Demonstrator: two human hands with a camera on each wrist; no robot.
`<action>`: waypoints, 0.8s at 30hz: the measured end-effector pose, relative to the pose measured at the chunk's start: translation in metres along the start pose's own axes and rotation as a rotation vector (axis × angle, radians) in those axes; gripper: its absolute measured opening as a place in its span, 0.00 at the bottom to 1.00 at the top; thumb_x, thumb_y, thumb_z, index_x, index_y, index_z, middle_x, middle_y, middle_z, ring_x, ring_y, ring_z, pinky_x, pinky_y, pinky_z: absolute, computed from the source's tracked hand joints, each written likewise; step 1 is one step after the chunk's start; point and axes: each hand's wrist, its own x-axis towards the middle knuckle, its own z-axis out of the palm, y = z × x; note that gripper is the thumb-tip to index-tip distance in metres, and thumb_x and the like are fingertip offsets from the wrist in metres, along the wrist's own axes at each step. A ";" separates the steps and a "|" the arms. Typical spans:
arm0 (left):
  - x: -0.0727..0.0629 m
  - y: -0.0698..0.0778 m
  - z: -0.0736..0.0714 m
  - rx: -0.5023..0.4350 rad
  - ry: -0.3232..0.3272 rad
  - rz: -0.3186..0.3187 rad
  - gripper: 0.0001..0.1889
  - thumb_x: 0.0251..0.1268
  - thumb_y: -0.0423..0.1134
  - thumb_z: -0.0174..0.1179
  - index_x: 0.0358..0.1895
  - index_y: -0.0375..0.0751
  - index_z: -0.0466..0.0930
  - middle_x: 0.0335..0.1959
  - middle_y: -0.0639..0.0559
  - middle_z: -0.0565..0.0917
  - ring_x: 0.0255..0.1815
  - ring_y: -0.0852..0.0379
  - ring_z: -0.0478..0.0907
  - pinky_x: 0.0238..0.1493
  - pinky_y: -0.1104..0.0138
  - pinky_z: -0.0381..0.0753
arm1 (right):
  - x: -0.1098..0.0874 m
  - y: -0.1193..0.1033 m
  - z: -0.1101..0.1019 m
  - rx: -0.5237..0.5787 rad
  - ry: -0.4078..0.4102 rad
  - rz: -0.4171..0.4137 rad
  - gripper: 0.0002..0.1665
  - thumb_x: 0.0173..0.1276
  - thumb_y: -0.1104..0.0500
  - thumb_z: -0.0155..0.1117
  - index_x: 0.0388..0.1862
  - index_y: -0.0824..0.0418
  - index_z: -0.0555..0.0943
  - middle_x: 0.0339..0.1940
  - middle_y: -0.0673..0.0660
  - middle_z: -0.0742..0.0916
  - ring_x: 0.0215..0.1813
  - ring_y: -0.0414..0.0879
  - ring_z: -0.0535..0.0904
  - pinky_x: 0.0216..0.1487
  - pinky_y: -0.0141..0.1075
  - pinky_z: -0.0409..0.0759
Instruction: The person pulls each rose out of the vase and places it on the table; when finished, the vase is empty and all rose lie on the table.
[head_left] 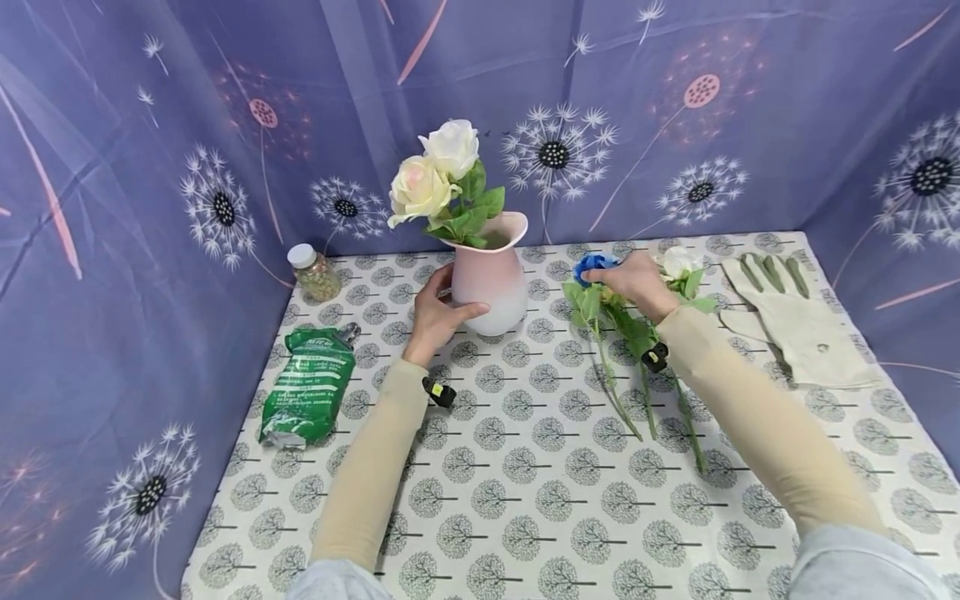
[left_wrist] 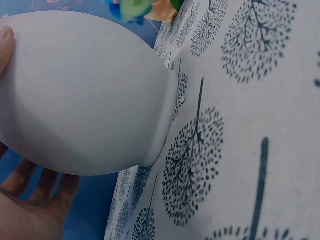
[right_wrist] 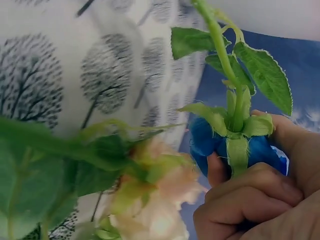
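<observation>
A pink-and-white vase [head_left: 491,287] with a wavy rim stands upright on the table, two pale artificial roses [head_left: 422,190] leaning out to its left. My left hand [head_left: 438,321] holds the vase's left side, the thumb across its front. In the left wrist view the fingers curve round the white lower body [left_wrist: 90,95]. My right hand [head_left: 637,279] grips a blue artificial rose [head_left: 592,268] by its bloom. The right wrist view shows the fingers curled round the blue petals [right_wrist: 202,145], with the stem [right_wrist: 220,50] and leaves pointing away. A peach rose [right_wrist: 160,200] is close beside it.
A white rose [head_left: 681,262] and other stems lie under and beside my right forearm. Pale gloves [head_left: 810,333] lie at the right. On the left are a green foil bag [head_left: 311,387] and a lidded jar [head_left: 315,273]. A patterned curtain [head_left: 465,67] encloses the table's back and sides.
</observation>
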 end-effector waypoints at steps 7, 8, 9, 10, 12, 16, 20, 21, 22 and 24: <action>0.001 0.002 0.001 0.010 0.002 -0.016 0.51 0.47 0.41 0.88 0.79 0.48 0.73 0.71 0.38 0.82 0.69 0.38 0.83 0.75 0.48 0.84 | 0.006 0.001 0.018 -0.209 0.075 -0.016 0.35 0.67 0.32 0.77 0.41 0.60 0.74 0.31 0.53 0.74 0.23 0.41 0.64 0.23 0.34 0.67; 0.001 0.002 0.001 0.011 0.004 -0.018 0.52 0.47 0.41 0.88 0.79 0.48 0.73 0.71 0.38 0.82 0.69 0.38 0.83 0.75 0.48 0.84 | 0.006 0.000 0.020 -0.243 0.085 -0.024 0.35 0.66 0.32 0.77 0.41 0.60 0.74 0.31 0.54 0.76 0.23 0.42 0.65 0.23 0.33 0.67; 0.001 0.002 0.001 0.009 0.006 -0.020 0.52 0.47 0.41 0.88 0.79 0.48 0.73 0.71 0.38 0.82 0.69 0.38 0.83 0.75 0.48 0.84 | 0.006 0.000 0.022 -0.271 0.095 -0.033 0.36 0.66 0.32 0.77 0.41 0.61 0.75 0.32 0.54 0.78 0.24 0.42 0.67 0.23 0.34 0.68; 0.001 0.003 0.001 0.007 0.007 -0.021 0.52 0.47 0.41 0.88 0.79 0.48 0.73 0.71 0.38 0.82 0.69 0.38 0.83 0.75 0.48 0.84 | 0.006 0.001 0.024 -0.291 0.098 -0.041 0.35 0.66 0.32 0.77 0.40 0.62 0.77 0.31 0.55 0.80 0.23 0.42 0.69 0.23 0.34 0.68; 0.001 0.003 0.001 0.001 0.005 -0.023 0.52 0.47 0.40 0.88 0.79 0.47 0.73 0.71 0.38 0.82 0.68 0.37 0.83 0.75 0.48 0.84 | 0.005 0.001 0.027 -0.336 0.105 -0.057 0.36 0.66 0.31 0.77 0.40 0.62 0.80 0.28 0.55 0.83 0.22 0.44 0.71 0.23 0.34 0.70; 0.001 0.003 0.000 -0.012 0.002 -0.027 0.51 0.47 0.39 0.88 0.79 0.48 0.73 0.70 0.38 0.82 0.68 0.37 0.83 0.75 0.48 0.84 | 0.003 0.002 0.032 -0.385 0.114 -0.068 0.35 0.66 0.29 0.76 0.36 0.61 0.80 0.24 0.54 0.84 0.21 0.45 0.74 0.23 0.35 0.72; 0.001 0.002 0.000 -0.020 0.004 -0.026 0.51 0.47 0.39 0.88 0.79 0.47 0.73 0.70 0.37 0.82 0.67 0.37 0.84 0.75 0.48 0.85 | 0.001 0.002 0.035 -0.401 0.120 -0.077 0.36 0.64 0.28 0.77 0.35 0.60 0.79 0.27 0.56 0.83 0.22 0.45 0.73 0.23 0.36 0.72; 0.001 0.002 0.000 -0.018 0.004 -0.027 0.51 0.47 0.39 0.88 0.79 0.47 0.73 0.70 0.37 0.82 0.67 0.37 0.84 0.75 0.48 0.84 | 0.001 0.002 0.035 -0.404 0.118 -0.079 0.36 0.64 0.29 0.77 0.36 0.60 0.79 0.28 0.56 0.84 0.22 0.46 0.74 0.23 0.36 0.72; 0.000 0.002 0.000 -0.018 0.004 -0.027 0.51 0.47 0.39 0.88 0.79 0.47 0.73 0.70 0.38 0.82 0.68 0.37 0.84 0.75 0.48 0.84 | 0.002 0.002 0.036 -0.408 0.116 -0.080 0.36 0.64 0.29 0.78 0.36 0.60 0.79 0.29 0.57 0.84 0.23 0.46 0.74 0.23 0.36 0.72; 0.000 0.001 0.000 -0.013 0.005 -0.029 0.51 0.47 0.39 0.88 0.79 0.48 0.73 0.70 0.38 0.82 0.68 0.37 0.84 0.75 0.48 0.84 | 0.002 0.003 0.036 -0.416 0.112 -0.086 0.36 0.64 0.29 0.78 0.37 0.61 0.79 0.30 0.57 0.84 0.23 0.46 0.74 0.23 0.36 0.73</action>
